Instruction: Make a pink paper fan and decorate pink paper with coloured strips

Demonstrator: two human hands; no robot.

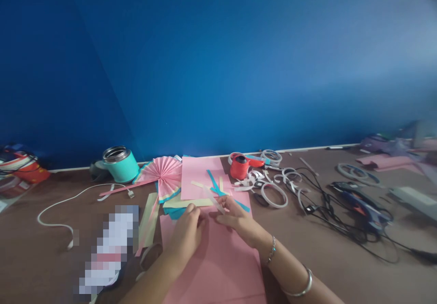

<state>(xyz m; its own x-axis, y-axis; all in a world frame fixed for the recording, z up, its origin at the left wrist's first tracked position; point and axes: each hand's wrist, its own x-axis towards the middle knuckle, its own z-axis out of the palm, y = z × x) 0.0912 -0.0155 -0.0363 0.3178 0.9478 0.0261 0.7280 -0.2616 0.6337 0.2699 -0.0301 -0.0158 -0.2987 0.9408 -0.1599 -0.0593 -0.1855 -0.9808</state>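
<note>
Over the pink paper sheet (218,258), my right hand (239,220) pinches a thin whitish strip (213,199) between thumb and fingers. My left hand (187,231) is beside it with the fingers curled together. Whatever it may hold is hidden behind the fingers. Just beyond my hands, blue paper strips (212,179) and pale yellow strips lie on another pink sheet (194,167). A pleated pink paper fan (165,174) with blue and yellow edging rests behind my left hand.
A turquoise mug (121,165) and a white cable (51,224) are to the left, with a pixelated object (109,249) nearer me. A red tape dispenser (239,166), white quilling-like strip rolls (275,195) and tangled black cables (327,213) lie right. A blue wall (218,67) stands behind.
</note>
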